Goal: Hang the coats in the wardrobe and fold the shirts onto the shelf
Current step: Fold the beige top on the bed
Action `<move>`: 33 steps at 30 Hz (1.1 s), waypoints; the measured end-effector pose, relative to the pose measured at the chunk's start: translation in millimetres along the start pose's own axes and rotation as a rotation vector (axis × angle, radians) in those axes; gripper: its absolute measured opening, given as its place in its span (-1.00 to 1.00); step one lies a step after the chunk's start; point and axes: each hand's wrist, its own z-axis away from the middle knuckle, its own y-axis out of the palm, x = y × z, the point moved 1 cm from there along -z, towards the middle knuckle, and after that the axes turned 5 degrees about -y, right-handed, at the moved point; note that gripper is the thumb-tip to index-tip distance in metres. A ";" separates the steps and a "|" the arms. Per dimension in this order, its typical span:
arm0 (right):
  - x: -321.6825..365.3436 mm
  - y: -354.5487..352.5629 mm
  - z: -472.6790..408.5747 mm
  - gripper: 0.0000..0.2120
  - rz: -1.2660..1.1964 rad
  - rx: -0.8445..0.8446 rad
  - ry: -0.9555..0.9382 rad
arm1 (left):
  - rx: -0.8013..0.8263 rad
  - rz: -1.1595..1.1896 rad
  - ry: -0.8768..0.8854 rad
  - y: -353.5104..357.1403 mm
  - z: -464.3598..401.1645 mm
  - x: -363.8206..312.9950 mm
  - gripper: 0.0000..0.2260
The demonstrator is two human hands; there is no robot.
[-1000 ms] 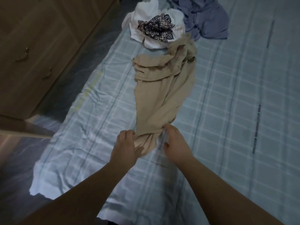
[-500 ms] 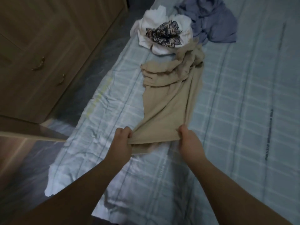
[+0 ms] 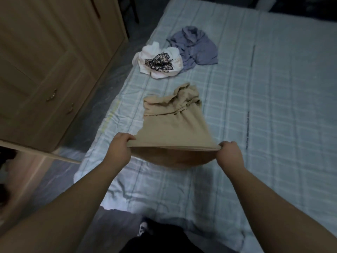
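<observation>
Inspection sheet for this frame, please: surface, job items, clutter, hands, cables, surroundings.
Surface: bed under a pale checked sheet, wrinkled at the near left corner.
Job's things: tan shirt, hem lifted and stretched, top bunched on the sheet; white printed shirt and blue-grey shirt crumpled further back, touching. No coats seen.
Clutter: nothing seen.
Hands: left hand and right hand each grip a hem corner.
Cables: nothing seen.
Surroundings: wooden wardrobe left of the bed, doors shut.

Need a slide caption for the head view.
Both hands, left and right, stretch a tan shirt's hem above the bed.
</observation>
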 end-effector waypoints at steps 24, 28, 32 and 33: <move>-123.9 109.9 166.8 -0.86 0.088 0.207 0.277 | 0.166 -0.163 -0.325 23.9 137.8 157.6 -0.69; -105.5 109.9 177.9 -0.84 -0.781 -0.011 0.538 | 0.214 -0.077 -0.378 37.8 145.8 160.8 -0.72; -75.6 101.6 175.2 -0.81 -1.080 -0.184 0.539 | 0.127 0.478 -0.563 42.4 147.4 143.9 -0.75; -74.9 102.8 173.1 -0.82 -1.039 -0.165 0.524 | 0.106 0.619 -0.605 42.2 146.9 140.2 -0.76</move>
